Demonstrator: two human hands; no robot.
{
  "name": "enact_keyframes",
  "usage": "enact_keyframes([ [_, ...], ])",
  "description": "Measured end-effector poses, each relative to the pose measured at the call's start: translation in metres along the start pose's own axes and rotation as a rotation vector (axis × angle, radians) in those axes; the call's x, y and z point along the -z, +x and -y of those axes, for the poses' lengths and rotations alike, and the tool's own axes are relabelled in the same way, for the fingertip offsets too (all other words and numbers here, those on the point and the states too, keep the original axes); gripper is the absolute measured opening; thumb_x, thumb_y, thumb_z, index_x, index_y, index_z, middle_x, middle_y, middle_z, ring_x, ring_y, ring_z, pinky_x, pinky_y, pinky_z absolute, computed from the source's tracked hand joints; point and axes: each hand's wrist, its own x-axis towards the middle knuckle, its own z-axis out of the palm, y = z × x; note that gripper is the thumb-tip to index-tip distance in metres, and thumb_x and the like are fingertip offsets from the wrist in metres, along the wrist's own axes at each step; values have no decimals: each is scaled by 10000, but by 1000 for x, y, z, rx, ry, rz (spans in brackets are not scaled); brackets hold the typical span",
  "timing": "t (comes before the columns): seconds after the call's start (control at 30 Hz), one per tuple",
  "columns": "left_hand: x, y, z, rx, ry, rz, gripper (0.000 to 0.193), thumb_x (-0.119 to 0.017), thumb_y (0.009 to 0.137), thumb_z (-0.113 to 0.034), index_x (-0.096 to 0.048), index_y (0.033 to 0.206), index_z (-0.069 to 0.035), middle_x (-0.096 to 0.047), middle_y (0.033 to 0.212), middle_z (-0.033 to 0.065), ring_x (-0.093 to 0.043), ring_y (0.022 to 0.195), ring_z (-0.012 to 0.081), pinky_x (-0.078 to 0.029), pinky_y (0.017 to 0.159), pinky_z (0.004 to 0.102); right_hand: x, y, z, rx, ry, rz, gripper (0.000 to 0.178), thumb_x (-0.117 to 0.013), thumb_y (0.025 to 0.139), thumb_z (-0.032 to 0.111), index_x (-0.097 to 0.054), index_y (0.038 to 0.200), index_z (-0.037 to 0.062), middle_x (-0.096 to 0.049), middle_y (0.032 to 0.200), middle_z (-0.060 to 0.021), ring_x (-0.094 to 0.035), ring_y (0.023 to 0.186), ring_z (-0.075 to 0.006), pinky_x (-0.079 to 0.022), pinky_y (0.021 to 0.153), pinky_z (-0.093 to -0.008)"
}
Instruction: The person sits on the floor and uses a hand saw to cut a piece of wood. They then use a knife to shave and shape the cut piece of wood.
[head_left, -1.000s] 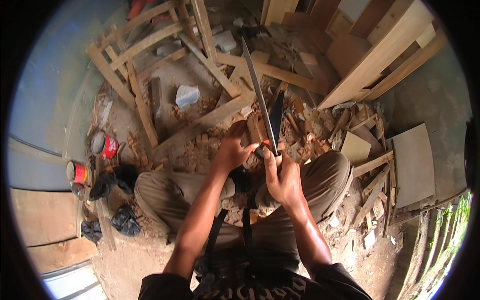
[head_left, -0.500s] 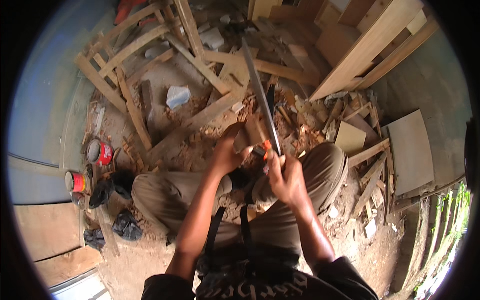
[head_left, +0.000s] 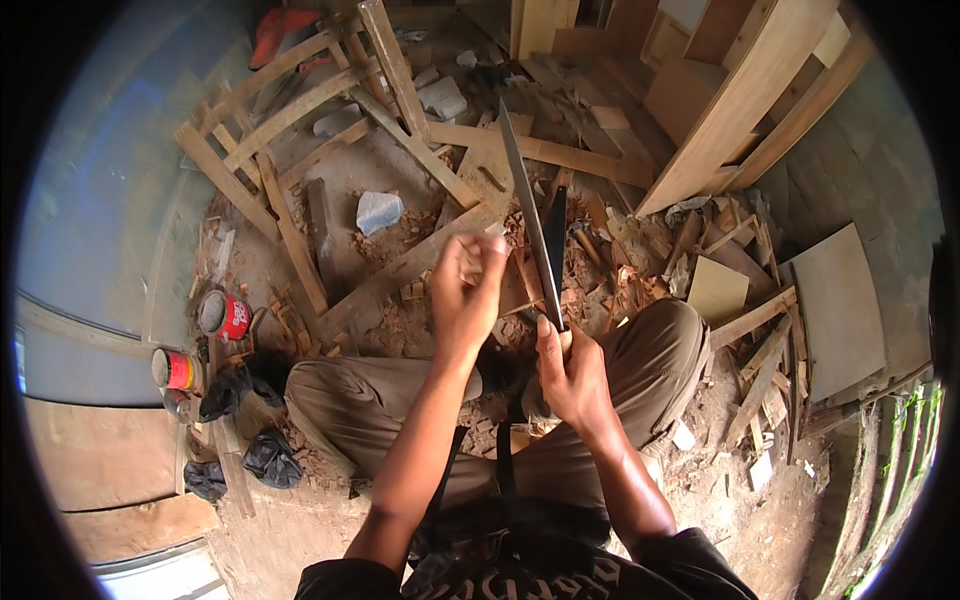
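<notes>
My right hand (head_left: 572, 372) is closed round the lower end of a long, narrow steel blade (head_left: 530, 205). It points up and away from me, tapering to its far tip; I cannot tell whether it is a saw or a machete. Just left of the blade, my left hand (head_left: 465, 295) is raised with its fingers curled in. A small pale bit shows at its fingertips, too small to name. Beyond the steel blade, a dark, flat blade-like piece (head_left: 556, 225) stands among wood scraps.
A broken wooden frame (head_left: 290, 125) lies at far left, with a pale chunk (head_left: 379, 212) beside it. Long planks (head_left: 745, 105) lean at far right. Paint cans (head_left: 224, 315) and black plastic bags (head_left: 272, 458) lie at left. Wood chips surround my crossed legs (head_left: 350, 400).
My left hand has come away from the blade's lower part and lifted to its left, fingers curled. My right hand keeps its grip on the blade. The whole view has shifted slightly.
</notes>
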Motion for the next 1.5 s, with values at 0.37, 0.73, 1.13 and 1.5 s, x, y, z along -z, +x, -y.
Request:
enact_keyframes([
  [0.37, -61, 158, -122, -1168, 717, 516, 580, -407, 1016, -488, -481, 1417, -76, -472, 1372, 157, -454, 1258, 290, -330, 1069, 475, 13, 0, 12, -11, -49, -21, 521, -574, 1033, 398, -516, 730, -21, -449, 527, -35, -384, 531, -78, -338, 471, -330],
  [0.73, -74, 157, -143, -1108, 658, 619, 820, -201, 988, -726, -225, 1610, -191, -140, 1682, 110, -30, 1562, 286, -4, 1240, 553, 22, 9, 24, 9, -58, 56, 499, -596, 1022, 332, -534, 699, -43, -452, 516, -109, -390, 519, -102, -354, 474, -365],
  [1.13, -32, 146, -164, -1168, 787, 356, 795, -304, 1007, -655, -236, 1596, -124, -161, 1673, 152, -15, 1558, 350, -65, 1201, 652, 13, 10, 28, 36, -94, 161, 446, -630, 1001, 305, -539, 765, -63, -522, 565, -190, -542, 534, -322, -438, 540, -429],
  [1.5, -5, 162, -111, -889, 804, 527, 814, -99, 982, -736, -305, 1585, -228, -162, 1679, 104, 15, 1563, 287, 94, 1208, 616, 11, 15, 33, 60, -125, 191, 409, -625, 1005, 275, -529, 785, -56, -530, 588, -184, -576, 578, -349, -469, 595, -430],
])
